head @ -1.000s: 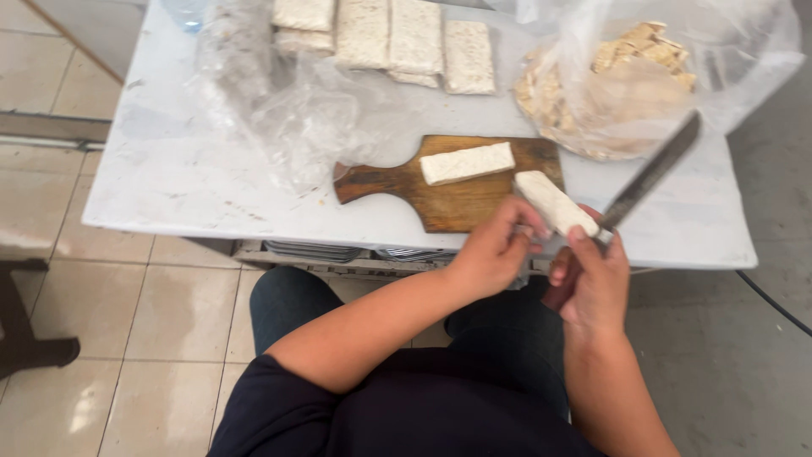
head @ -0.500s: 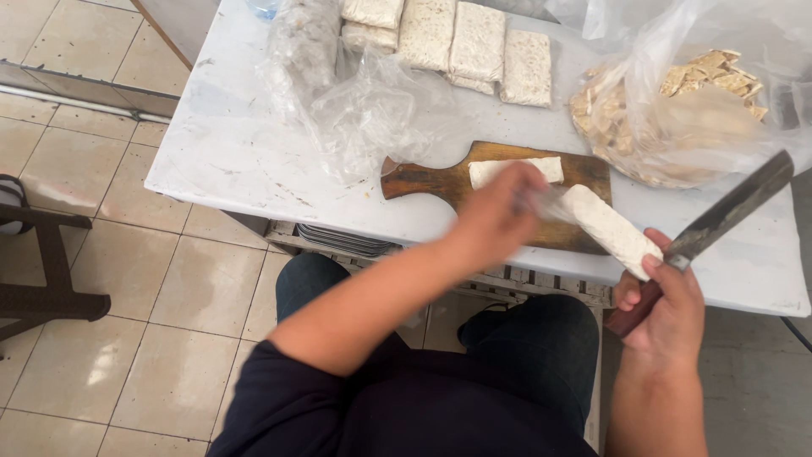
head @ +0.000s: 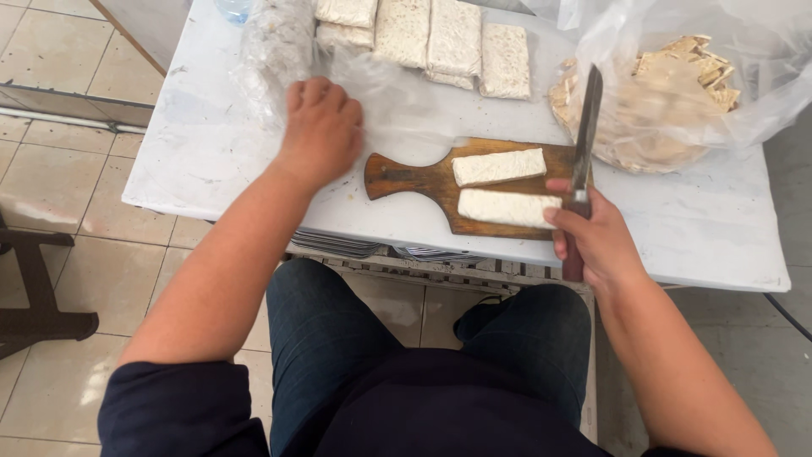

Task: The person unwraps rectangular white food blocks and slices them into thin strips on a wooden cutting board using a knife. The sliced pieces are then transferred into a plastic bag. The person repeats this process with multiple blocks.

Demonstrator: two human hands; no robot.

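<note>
My right hand (head: 592, 237) grips a knife (head: 584, 144) by its dark handle, blade pointing up and away over the wooden cutting board (head: 414, 179). Its fingertips touch the near white block (head: 506, 207) lying on the board; a second white block (head: 497, 167) lies just beyond it. My left hand (head: 320, 129) reaches to the left over crumpled clear plastic (head: 279, 51) on the white table (head: 211, 161), fingers curled, palm down. Whether it grasps the plastic is unclear.
Several wrapped white blocks (head: 440, 38) lie in a row at the table's far side. A clear bag of cut pale slices (head: 668, 93) sits at the right. A dark stool (head: 34, 288) stands on the tiled floor at left.
The block that both hands held in the air now lies on the board beside the other. My left hand let go and moved left onto the plastic. The knife swung upright.
</note>
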